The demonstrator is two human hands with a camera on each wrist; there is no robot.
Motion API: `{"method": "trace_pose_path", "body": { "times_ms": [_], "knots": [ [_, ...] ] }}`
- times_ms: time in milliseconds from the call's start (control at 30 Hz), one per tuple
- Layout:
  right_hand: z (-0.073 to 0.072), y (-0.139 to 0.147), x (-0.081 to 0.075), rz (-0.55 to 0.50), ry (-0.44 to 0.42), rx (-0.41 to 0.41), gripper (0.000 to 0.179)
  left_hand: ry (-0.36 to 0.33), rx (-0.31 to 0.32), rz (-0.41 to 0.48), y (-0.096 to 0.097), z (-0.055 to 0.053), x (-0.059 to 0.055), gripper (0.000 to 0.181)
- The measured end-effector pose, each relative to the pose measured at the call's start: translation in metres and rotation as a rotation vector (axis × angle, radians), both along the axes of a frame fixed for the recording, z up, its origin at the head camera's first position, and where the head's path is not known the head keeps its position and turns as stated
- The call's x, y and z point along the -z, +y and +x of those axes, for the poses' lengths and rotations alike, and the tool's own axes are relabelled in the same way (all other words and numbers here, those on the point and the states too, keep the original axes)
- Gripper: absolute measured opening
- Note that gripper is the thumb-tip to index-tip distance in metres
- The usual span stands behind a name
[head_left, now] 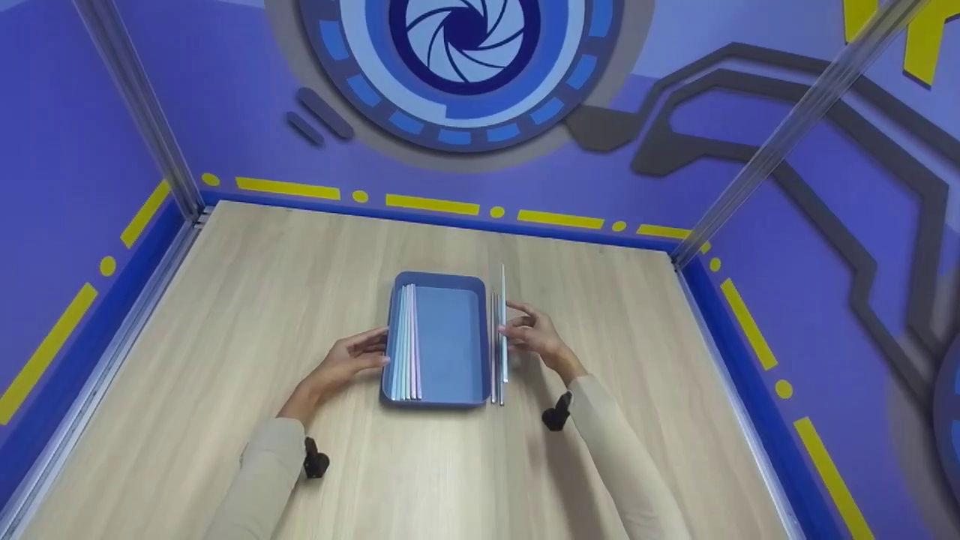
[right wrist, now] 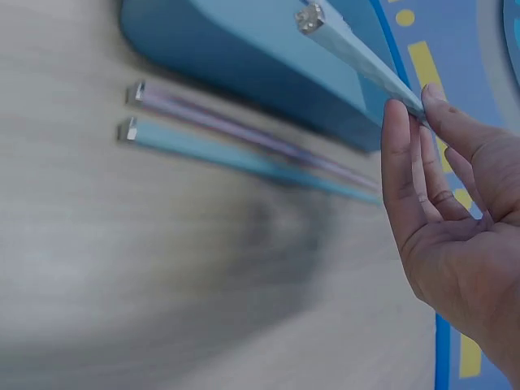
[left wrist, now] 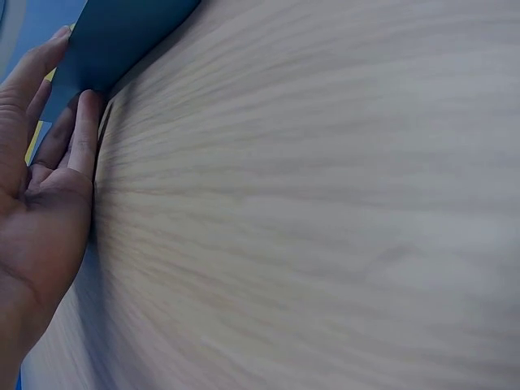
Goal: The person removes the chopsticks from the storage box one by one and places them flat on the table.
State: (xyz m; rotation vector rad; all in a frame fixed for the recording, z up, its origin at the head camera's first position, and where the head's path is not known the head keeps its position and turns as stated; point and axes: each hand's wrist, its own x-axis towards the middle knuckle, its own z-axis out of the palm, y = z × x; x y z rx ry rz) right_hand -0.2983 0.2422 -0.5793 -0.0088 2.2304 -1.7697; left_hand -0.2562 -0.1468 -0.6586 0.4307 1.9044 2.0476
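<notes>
Blue-purple walls (head_left: 247, 142) rise around the table (head_left: 262, 285), marked with yellow dashes (head_left: 431, 204) and, on the far wall, a round emblem (head_left: 364, 67) in blues. Metal posts (head_left: 139, 105) stand at the two far corners. Pale wood grain covers the tabletop.

Near the middle sits a blue tray (head_left: 454, 345), its long sides running away from the person. Inside it, along the left wall, several slim sticks (head_left: 407, 345) lie side by side, pale blue ones and a pinkish one at the right; the rest of the tray floor shows bare.

On the left, the left hand (head_left: 352, 356) is spread with its fingers fairly straight, thumb and fingertips touching the outside of the tray's left wall. It grips no stick.

Across from it, the right hand (head_left: 536, 334) pinches a pale blue stick (right wrist: 357, 61) between thumb and forefinger, the other fingers loosely bent. This stick is raised off the table, just outside the tray's right wall, its silvery end toward the right wrist camera. Below it, a purplish stick (right wrist: 219, 122) and a light blue stick (right wrist: 219, 158) lie on the wood beside the tray, the purplish one nearer its wall.

Beige sleeves (head_left: 277, 442) cover both forearms, and a small black device (head_left: 316, 459) shows at each wrist.
</notes>
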Motion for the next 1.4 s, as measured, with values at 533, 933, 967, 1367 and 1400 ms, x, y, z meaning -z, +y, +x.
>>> {"method": "trace_pose_path", "body": {
  "times_ms": [533,933,967,1367,1400],
  "knots": [
    [0.010,0.032,0.040,0.048,-0.028,-0.053,0.068,-0.013,0.001,0.023,0.001,0.001,-0.001,0.069],
    [0.011,0.018,0.034,0.191,-0.041,0.043,0.058,-0.023,-0.008,-0.018,0.000,0.001,-0.003,0.070],
    [0.011,0.016,0.034,0.207,-0.035,0.048,0.059,-0.023,-0.008,-0.016,0.000,0.000,-0.003,0.070],
    [0.012,0.005,0.027,0.374,0.039,0.036,0.057,-0.025,-0.014,-0.006,0.001,0.001,-0.003,0.070],
    [0.012,0.004,0.027,0.380,0.046,0.034,0.057,-0.032,-0.017,-0.003,0.001,0.000,-0.003,0.070]
  ]
}}
